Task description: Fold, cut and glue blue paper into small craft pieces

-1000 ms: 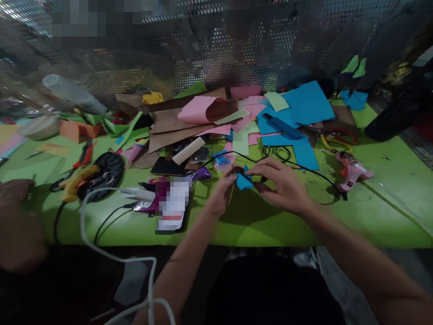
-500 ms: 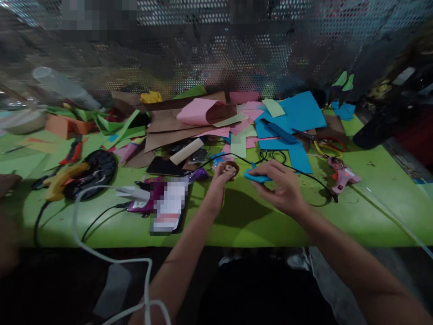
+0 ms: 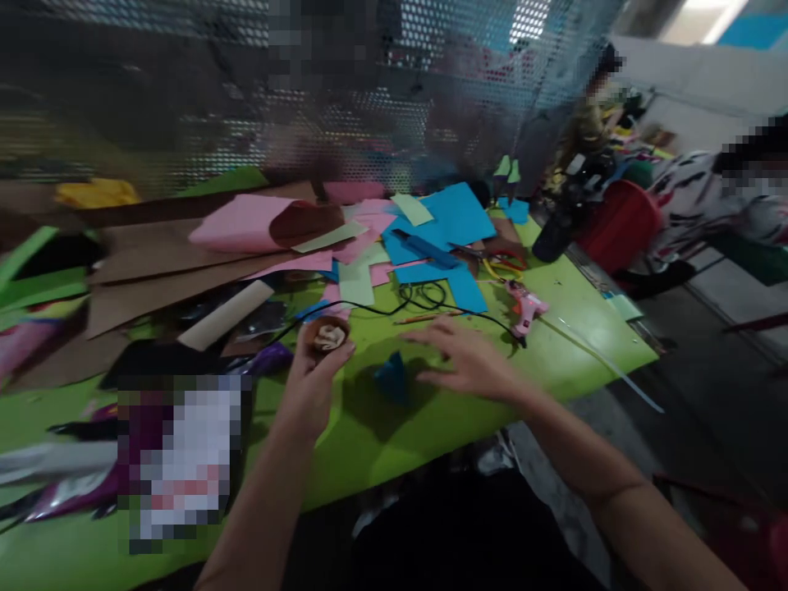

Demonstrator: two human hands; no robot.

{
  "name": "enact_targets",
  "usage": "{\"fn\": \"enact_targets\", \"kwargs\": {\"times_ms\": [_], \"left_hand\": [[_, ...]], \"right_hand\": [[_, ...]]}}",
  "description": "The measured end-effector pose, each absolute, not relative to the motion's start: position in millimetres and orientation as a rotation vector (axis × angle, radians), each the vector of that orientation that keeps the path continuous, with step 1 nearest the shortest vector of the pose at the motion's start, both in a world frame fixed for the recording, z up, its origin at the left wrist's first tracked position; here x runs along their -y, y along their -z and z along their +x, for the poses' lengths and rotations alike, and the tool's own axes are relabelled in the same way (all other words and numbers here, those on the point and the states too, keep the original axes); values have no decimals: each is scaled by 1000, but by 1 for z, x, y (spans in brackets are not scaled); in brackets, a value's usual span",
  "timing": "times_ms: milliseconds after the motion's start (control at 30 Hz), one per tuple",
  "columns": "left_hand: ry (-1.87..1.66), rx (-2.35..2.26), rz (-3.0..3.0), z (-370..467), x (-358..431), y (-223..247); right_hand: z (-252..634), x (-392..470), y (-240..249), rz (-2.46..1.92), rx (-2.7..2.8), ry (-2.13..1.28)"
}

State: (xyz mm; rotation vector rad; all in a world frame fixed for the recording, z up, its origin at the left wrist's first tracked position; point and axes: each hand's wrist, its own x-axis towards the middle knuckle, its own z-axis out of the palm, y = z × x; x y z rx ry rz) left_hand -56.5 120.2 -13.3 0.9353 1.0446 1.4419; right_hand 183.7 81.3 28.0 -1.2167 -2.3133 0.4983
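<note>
My left hand (image 3: 309,390) is closed around a small brown roll with cream folded stuff inside it (image 3: 330,336), its round end facing up. To the right, my right hand (image 3: 465,361) hovers over the table with its fingers spread and nothing in them. A small folded blue piece (image 3: 392,377), blurred, is between the two hands, apart from the right fingers. Whether it rests on the green table (image 3: 363,447) or is just above it, I cannot tell. Beyond the right hand lies a pencil (image 3: 428,318) beside a black cord (image 3: 369,309).
A pink glue gun (image 3: 528,308) and scissors (image 3: 501,261) lie to the right. Blue sheets (image 3: 440,217), a pink sheet (image 3: 237,223) and brown sheets (image 3: 144,254) cover the back. A blurred-out phone-like item (image 3: 190,451) is at left. People and a red container (image 3: 621,222) are beyond the table.
My right hand has let go of the blue piece and opened, moving away from it. The left hand still holds the brown roll. The view has turned to the right.
</note>
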Motion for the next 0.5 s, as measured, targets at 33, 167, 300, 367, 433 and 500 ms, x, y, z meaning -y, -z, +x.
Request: {"fn": "enact_targets", "kwargs": {"times_ms": [33,167,300,367,433,500], "left_hand": [[-1421,-1055,952,-56,-120,13],[-1342,-1086,1082,-50,-115,11],[-1299,-1096,1153,-44,-111,9],[-1275,-1080,1175,-43,-111,9],[-1254,-1058,1195,-42,-111,8],[-1248,-1044,1200,-42,-112,8]], "right_hand": [[201,-78,-28,-1328,2151,-472],[272,-66,-24,-1783,1644,-153],[304,-65,-20,-2445,1321,-62],[303,-69,-19,-2607,1303,-120],[298,-75,-17,-2663,1311,-153],[294,-80,-15,-2688,1290,-154]]}}
